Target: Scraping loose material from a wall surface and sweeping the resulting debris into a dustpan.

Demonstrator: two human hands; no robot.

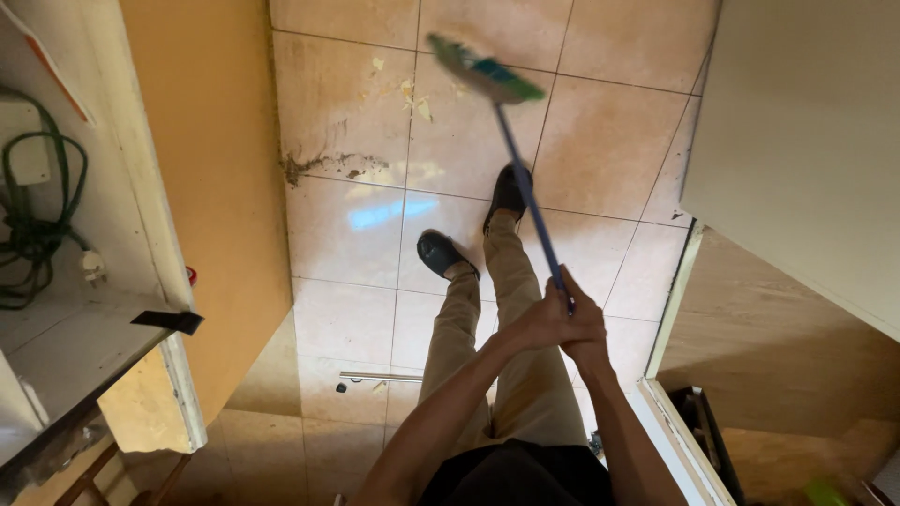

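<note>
I look straight down at a tiled floor (347, 234). My left hand (542, 319) and my right hand (583, 330) are clasped together around the top of a blue broom handle (525, 187). The handle runs forward to a green broom head (483, 70), blurred, over the far tiles. Small pale scraps of debris (408, 94) lie on the tile just left of the broom head. A dark smear of dirt (328, 164) marks the tile edge near the orange wall. My feet in dark shoes (441, 253) stand on the tiles below the broom.
An orange wall (216, 141) and a white shelf unit with a coiled green cable (37, 215) stand at the left. A pale cabinet (806, 141) and a wooden compartment (778, 347) close in the right. A metal strip (380, 377) lies on the floor by my legs.
</note>
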